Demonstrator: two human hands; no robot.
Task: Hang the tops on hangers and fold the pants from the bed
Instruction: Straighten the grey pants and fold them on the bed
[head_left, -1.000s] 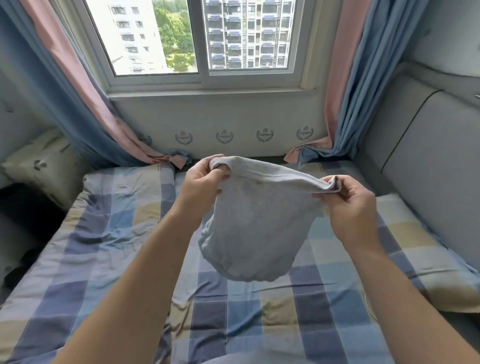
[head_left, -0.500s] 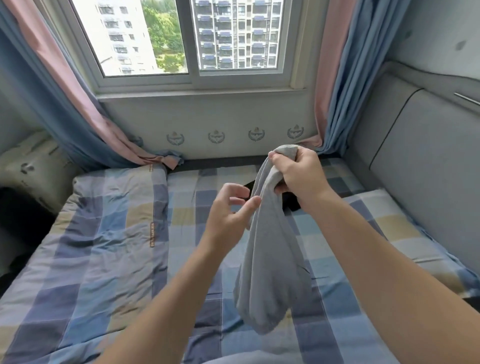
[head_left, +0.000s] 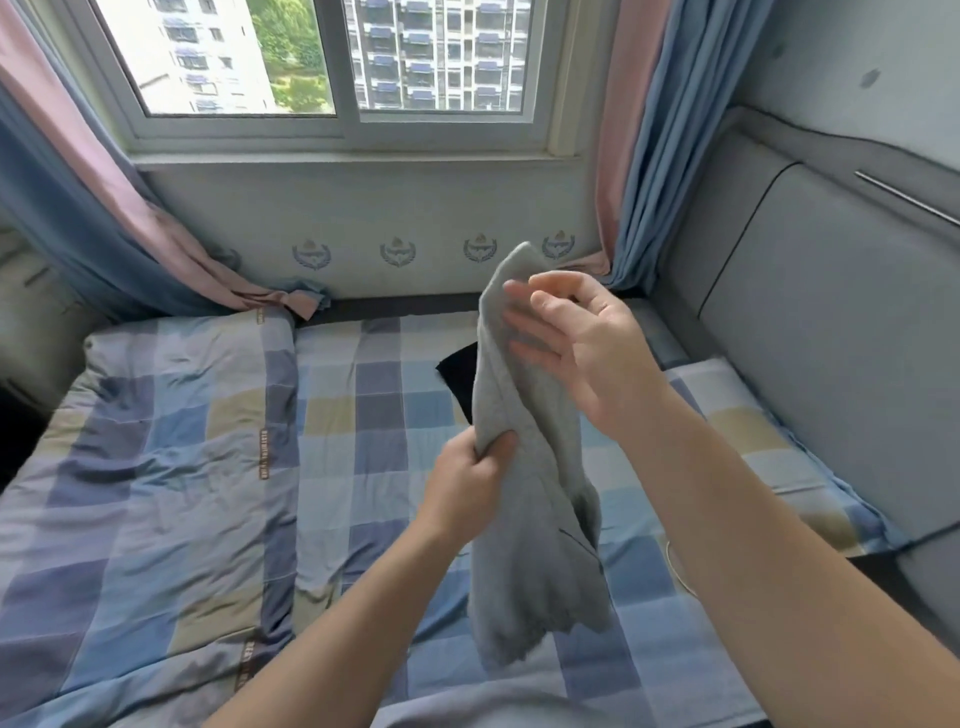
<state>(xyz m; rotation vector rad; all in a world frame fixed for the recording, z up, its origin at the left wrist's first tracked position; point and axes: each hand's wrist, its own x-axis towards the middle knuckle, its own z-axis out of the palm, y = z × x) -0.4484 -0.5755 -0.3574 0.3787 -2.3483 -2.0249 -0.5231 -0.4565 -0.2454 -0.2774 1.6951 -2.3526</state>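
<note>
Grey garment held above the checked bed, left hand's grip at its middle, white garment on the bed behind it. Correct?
One error: the head view shows a black garment behind, not a white one. The left hand does grip the grey garment at its middle, above the checked bed.

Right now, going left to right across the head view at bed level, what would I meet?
Rumpled checked duvet, left hand, grey garment it grips, right hand, checked pillow, grey padded headboard.

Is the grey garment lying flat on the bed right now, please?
No, the grey garment hangs above the bed, the left hand gripping its middle and the right hand at its top.
</note>
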